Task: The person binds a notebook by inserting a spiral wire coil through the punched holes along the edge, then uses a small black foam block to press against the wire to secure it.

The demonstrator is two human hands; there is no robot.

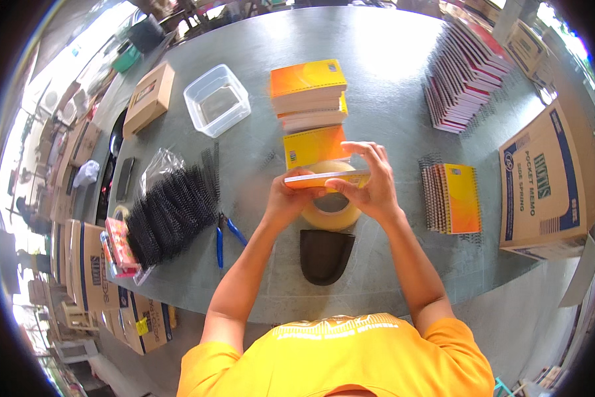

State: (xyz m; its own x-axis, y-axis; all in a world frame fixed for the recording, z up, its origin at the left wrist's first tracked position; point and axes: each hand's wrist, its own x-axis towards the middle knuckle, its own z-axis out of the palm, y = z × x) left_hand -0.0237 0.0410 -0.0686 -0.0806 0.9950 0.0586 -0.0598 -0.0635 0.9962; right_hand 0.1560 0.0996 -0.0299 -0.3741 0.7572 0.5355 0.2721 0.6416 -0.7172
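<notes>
Here, a thin notepad (pixel 324 179) shows its pale page edge, with orange and yellow cover colour along it. It is held edge-on above the cream-coloured ring (pixel 340 221) on the table (pixel 380 278), its long axis running left to right, the right end slightly higher. The grip of the left hand (pixel 286 199) clasps its left end; the right hand (pixel 377 189) curls around the other, its clench unclear.
</notes>
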